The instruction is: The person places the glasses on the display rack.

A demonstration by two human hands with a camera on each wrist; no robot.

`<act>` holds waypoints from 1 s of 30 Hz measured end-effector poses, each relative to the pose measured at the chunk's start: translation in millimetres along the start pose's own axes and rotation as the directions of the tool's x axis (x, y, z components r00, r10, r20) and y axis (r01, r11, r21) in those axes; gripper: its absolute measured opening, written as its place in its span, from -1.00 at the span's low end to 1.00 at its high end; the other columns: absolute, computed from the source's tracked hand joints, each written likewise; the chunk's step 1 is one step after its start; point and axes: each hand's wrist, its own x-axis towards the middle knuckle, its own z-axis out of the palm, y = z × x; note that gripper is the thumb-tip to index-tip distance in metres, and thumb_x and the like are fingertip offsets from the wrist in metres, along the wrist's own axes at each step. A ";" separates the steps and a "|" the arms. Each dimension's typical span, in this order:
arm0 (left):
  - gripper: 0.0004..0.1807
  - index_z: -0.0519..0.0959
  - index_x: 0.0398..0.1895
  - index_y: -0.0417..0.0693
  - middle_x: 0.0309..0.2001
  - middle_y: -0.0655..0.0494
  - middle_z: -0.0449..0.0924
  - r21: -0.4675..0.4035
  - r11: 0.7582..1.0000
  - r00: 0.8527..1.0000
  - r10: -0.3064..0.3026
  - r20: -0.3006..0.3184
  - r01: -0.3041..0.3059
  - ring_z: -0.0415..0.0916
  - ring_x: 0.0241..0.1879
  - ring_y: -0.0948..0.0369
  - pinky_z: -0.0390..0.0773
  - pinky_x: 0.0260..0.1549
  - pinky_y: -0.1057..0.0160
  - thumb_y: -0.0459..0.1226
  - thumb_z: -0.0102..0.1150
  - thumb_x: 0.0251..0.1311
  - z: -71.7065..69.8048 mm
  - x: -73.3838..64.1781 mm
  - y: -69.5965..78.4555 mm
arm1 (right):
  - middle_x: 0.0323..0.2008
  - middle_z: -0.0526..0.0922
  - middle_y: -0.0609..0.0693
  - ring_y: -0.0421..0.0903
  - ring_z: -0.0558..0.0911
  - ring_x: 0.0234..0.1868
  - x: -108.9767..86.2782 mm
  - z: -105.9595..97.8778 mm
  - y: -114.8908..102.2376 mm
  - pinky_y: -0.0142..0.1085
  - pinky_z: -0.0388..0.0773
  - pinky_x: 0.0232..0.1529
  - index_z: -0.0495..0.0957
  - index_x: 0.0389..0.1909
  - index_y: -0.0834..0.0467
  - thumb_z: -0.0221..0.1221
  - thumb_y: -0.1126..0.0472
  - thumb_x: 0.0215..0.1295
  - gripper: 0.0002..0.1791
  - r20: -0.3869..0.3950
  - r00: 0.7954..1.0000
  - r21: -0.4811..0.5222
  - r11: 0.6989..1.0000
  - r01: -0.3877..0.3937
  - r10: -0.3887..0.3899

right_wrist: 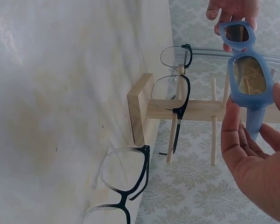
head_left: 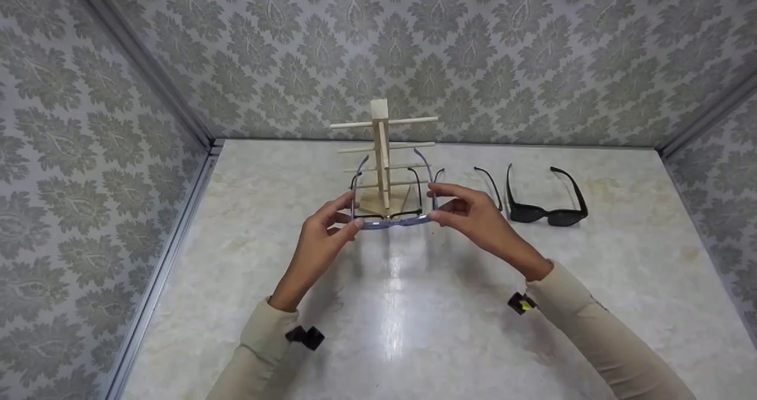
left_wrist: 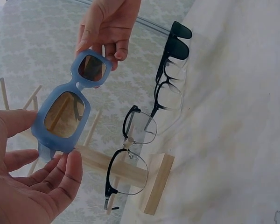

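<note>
Blue-framed sunglasses (left_wrist: 76, 98) with brown lenses are held up in front of a wooden eyeglass stand (head_left: 380, 169). My left hand (head_left: 324, 229) pinches one end of their frame between thumb and fingers. At the other end my right hand (head_left: 473, 216) pinches the frame near the hinge. Both temples of the blue sunglasses point toward the stand. Black half-rim eyeglasses (right_wrist: 177, 88) hang on the lowest pegs of the stand, partly hidden behind the blue pair in the head view. The higher pegs (head_left: 414, 120) carry nothing.
To the right of the stand lie clear-lens eyeglasses with black upper rims (right_wrist: 126, 172), partly behind my right hand in the head view. Beyond them are black sunglasses (head_left: 547, 213) with temples unfolded. Patterned walls (head_left: 355, 45) enclose the marble-look table (head_left: 236, 270) at the back and sides.
</note>
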 end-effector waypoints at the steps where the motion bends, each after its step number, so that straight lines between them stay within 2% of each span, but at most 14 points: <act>1: -0.37 0.51 0.57 -0.21 0.24 -0.10 0.66 0.000 1.000 1.000 -0.001 0.000 0.001 0.71 0.00 0.06 0.76 -0.19 0.26 -0.37 0.40 0.48 -0.5 1.5 0.2 | 0.41 0.63 0.10 0.01 0.80 0.05 1.4 -0.3 0.2 -0.10 0.79 0.06 0.53 0.57 0.07 0.42 0.16 0.54 -0.36 -0.001 1.000 0.000 1.000 0.000 0.000; 7: -0.40 0.51 0.57 -0.21 0.23 -0.10 0.69 0.002 1.000 1.000 0.003 -0.009 -0.003 0.72 0.00 0.06 0.76 -0.19 0.26 -0.36 0.36 0.51 -3.2 10.7 1.8 | 0.39 0.64 0.15 -0.03 0.81 0.00 10.6 -1.9 1.2 -0.16 0.80 0.00 0.51 0.56 0.19 0.39 0.24 0.56 -0.38 -0.003 1.000 0.020 1.000 0.023 -0.023; 16: -0.40 0.49 0.58 -0.21 0.27 -0.14 0.68 0.002 1.000 1.000 -0.018 -0.010 0.018 0.72 0.01 0.06 0.78 -0.17 0.22 -0.32 0.34 0.54 -7.3 21.3 0.2 | 0.38 0.62 0.23 -0.01 0.80 0.01 21.1 -1.6 1.6 -0.24 0.79 -0.05 0.51 0.57 0.18 0.36 0.23 0.58 -0.40 -0.009 1.000 0.040 0.999 0.016 -0.015; 21: -0.40 0.50 0.57 -0.24 0.27 -0.16 0.68 0.010 0.999 0.999 -0.045 -0.009 0.045 0.72 0.00 0.03 0.79 -0.19 0.21 -0.29 0.35 0.54 -10.1 28.3 -0.5 | 0.41 0.57 0.32 0.02 0.80 0.02 27.0 -0.8 4.0 -0.20 0.79 -0.03 0.49 0.58 0.19 0.35 0.23 0.59 -0.39 -0.012 1.000 0.054 0.999 -0.003 0.003; 25: -0.39 0.49 0.56 -0.29 0.28 -0.26 0.66 0.021 0.998 0.998 -0.062 -0.007 0.062 0.71 0.00 0.04 0.79 -0.20 0.22 -0.29 0.34 0.54 -12.7 34.3 -1.2 | 0.40 0.58 0.31 0.10 0.79 0.06 31.4 -0.4 5.5 -0.15 0.79 0.00 0.48 0.59 0.20 0.34 0.22 0.60 -0.38 -0.007 1.000 0.069 0.998 -0.008 0.008; 27: -0.39 0.48 0.58 -0.27 0.29 -0.25 0.66 0.023 0.997 0.998 -0.071 -0.002 0.071 0.71 0.01 0.06 0.80 -0.18 0.17 -0.26 0.33 0.55 -13.6 35.9 -1.4 | 0.38 0.59 0.33 0.16 0.78 0.08 33.1 -0.1 5.9 -0.06 0.79 0.03 0.47 0.58 0.21 0.34 0.22 0.61 -0.39 -0.009 1.000 0.080 0.997 -0.008 0.009; 30: -0.39 0.47 0.59 -0.23 0.31 -0.27 0.64 0.014 0.997 0.997 -0.076 0.009 0.076 0.71 0.04 0.05 0.80 -0.17 0.17 -0.24 0.31 0.58 -14.7 37.6 -3.0 | 0.37 0.59 0.33 0.17 0.78 0.09 35.0 0.7 7.2 -0.06 0.79 0.03 0.47 0.58 0.22 0.32 0.22 0.62 -0.40 -0.011 1.000 0.099 0.995 -0.009 0.010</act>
